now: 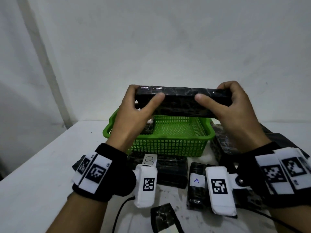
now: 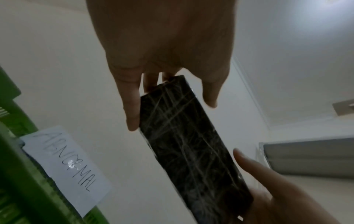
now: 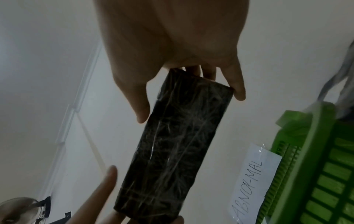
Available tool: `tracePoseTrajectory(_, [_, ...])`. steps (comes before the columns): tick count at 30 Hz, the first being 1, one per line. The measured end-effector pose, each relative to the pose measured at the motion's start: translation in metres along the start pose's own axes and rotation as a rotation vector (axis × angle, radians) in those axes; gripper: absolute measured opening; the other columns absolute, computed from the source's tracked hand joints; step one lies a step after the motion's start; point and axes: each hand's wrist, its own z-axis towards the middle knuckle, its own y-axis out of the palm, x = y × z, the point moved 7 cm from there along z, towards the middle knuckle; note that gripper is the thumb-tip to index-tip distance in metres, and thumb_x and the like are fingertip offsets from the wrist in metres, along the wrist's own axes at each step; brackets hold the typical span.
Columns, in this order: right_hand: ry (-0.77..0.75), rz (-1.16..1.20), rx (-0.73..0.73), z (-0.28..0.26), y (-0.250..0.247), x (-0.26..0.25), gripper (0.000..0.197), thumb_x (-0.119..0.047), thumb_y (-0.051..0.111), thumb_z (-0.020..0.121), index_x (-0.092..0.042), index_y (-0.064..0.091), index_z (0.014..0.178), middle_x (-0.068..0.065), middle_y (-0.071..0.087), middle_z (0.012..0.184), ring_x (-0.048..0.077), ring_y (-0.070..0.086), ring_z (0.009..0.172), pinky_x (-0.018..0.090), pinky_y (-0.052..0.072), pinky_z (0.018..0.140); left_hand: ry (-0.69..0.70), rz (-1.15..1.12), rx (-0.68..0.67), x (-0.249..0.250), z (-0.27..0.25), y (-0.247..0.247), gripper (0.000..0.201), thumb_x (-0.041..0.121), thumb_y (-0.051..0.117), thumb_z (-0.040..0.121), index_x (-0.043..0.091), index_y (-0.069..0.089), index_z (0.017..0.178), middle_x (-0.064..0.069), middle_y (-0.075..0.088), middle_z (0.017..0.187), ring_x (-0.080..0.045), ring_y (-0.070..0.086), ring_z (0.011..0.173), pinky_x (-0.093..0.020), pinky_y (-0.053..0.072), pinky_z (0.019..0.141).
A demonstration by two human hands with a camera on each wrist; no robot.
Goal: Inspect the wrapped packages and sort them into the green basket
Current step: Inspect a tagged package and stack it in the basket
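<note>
A long black wrapped package point(image 1: 182, 102) hangs level above the green basket point(image 1: 168, 145). My left hand point(image 1: 143, 105) grips its left end, thumb across the front face. My right hand point(image 1: 223, 101) grips the right end the same way. In the left wrist view the package point(image 2: 189, 142) runs away from my fingers point(image 2: 132, 112); in the right wrist view the same package point(image 3: 178, 148) shows below my fingers point(image 3: 237, 89). A small wrapped package point(image 1: 149, 127) lies inside the basket at its left end.
Wrapped packages lie on the white table in front of the basket, one labelled B point(image 1: 168, 170), one labelled A point(image 1: 196, 184), a small one point(image 1: 164, 217) near the front edge. More dark packages point(image 1: 223, 143) sit right of the basket. A paper tag reading ABNORMAL point(image 3: 252, 180) hangs on the basket.
</note>
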Motion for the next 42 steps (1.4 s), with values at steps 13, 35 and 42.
tracePoseTrajectory(13, [-0.064, 0.139, 0.163, -0.002, -0.009, -0.005, 0.025, -0.018, 0.076, 0.064, -0.022, 0.054, 0.072, -0.006, 0.057, 0.07, 0.009, 0.055, 0.066, 0.034, 0.052, 0.065, -0.09, -0.138, -0.03, -0.004, -0.004, 0.014, 0.044, 0.046, 0.078, 0.064, 0.02, 0.046, 0.08, 0.011, 0.06, 0.061, -0.025, 0.062, 0.077, -0.071, 0.051, 0.075])
tracePoseTrajectory(35, [-0.057, -0.131, 0.003, -0.001, -0.003, -0.002, 0.043, -0.006, 0.088, 0.069, -0.024, 0.063, 0.1, -0.001, 0.071, 0.102, 0.011, 0.07, 0.086, 0.031, 0.059, 0.08, -0.202, -0.256, 0.008, -0.021, -0.002, 0.013, 0.062, 0.006, 0.078, 0.079, 0.02, 0.048, 0.131, -0.009, 0.072, 0.109, -0.03, 0.074, 0.093, -0.053, 0.061, 0.078])
tracePoseTrajectory(42, [-0.047, -0.006, -0.104, 0.001, -0.016, -0.016, 0.047, -0.008, 0.083, 0.077, -0.022, 0.061, 0.116, -0.002, 0.069, 0.111, 0.012, 0.072, 0.095, 0.035, 0.062, 0.076, -0.195, -0.513, -0.183, 0.005, -0.008, 0.017, 0.044, 0.037, 0.053, 0.093, 0.013, 0.052, 0.129, -0.004, 0.068, 0.11, -0.022, 0.069, 0.093, -0.04, 0.06, 0.065])
